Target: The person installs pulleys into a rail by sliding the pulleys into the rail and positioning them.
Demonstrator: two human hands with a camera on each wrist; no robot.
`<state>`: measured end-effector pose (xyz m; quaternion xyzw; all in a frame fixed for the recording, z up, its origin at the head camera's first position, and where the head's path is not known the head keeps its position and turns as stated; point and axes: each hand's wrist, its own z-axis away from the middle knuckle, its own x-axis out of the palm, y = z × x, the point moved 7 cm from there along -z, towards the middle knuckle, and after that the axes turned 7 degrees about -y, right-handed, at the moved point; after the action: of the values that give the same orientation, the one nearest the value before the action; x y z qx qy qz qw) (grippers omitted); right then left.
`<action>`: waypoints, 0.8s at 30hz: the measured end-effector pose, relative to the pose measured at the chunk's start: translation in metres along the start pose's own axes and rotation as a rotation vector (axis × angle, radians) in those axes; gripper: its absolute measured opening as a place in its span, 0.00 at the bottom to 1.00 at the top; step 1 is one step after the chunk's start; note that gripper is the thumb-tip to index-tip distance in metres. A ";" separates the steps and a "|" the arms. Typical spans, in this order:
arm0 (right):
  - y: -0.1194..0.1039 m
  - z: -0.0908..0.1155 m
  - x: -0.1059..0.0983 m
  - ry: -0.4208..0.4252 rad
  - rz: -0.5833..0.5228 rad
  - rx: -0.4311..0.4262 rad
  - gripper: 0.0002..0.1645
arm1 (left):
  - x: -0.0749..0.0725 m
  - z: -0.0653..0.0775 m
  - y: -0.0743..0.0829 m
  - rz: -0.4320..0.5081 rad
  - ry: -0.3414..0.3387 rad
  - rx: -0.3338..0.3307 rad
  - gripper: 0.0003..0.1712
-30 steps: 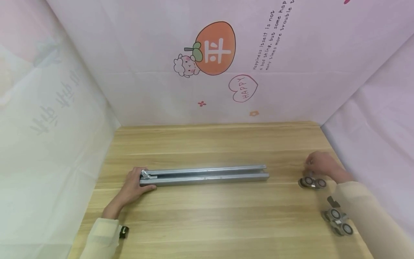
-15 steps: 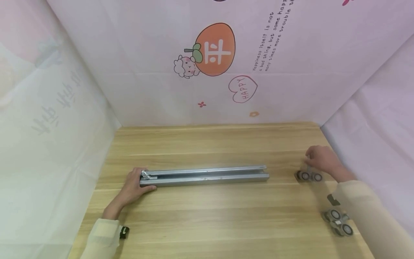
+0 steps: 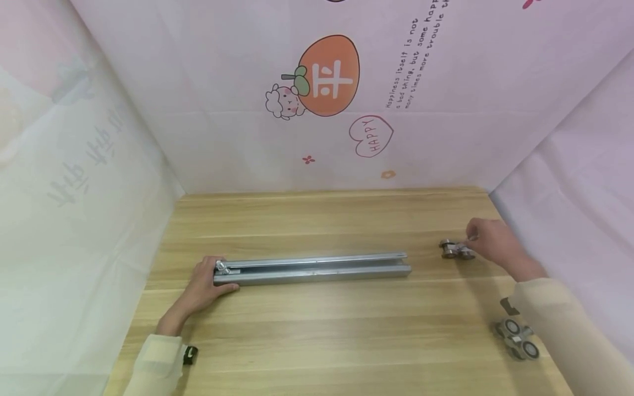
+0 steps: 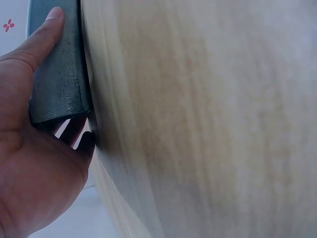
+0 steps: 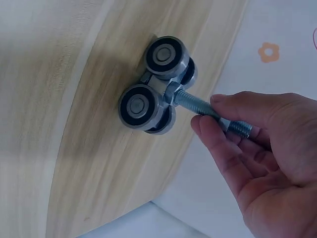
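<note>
A long metal track (image 3: 317,269), slotted along its top, lies across the wooden table. Its left end is gripped by my left hand (image 3: 204,283), thumb along the near side; the left wrist view shows the thumb flat on the dark wall of the track (image 4: 62,74). A bolt (image 3: 222,267) sticks up from the slot beside that hand. Off the track's right end, my right hand (image 3: 492,242) pinches the threaded bolt (image 5: 198,105) of a roller carriage (image 3: 455,249). In the right wrist view its wheels (image 5: 166,54) point away from the fingers.
Another roller carriage (image 3: 517,338) sits on the table (image 3: 317,341) near the right forearm. Printed cloth walls (image 3: 238,137) rise behind the table and on both sides.
My right hand has moved the roller carriage up and to the left, and its wheels have turned toward the track. The left hand and the track stay where they were.
</note>
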<state>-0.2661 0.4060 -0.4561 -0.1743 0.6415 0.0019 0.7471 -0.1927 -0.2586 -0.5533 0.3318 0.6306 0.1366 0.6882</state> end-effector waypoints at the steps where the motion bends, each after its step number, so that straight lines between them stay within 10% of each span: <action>1: -0.001 0.000 0.001 -0.012 0.006 0.007 0.13 | 0.000 0.000 0.000 -0.001 0.002 0.000 0.42; 24: -0.008 -0.012 0.022 -0.164 0.029 0.010 0.18 | -0.001 0.000 0.001 0.025 -0.013 -0.036 0.41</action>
<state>-0.2719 0.3905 -0.4769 -0.1606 0.5806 0.0238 0.7979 -0.1924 -0.2591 -0.5520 0.3282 0.6195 0.1545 0.6962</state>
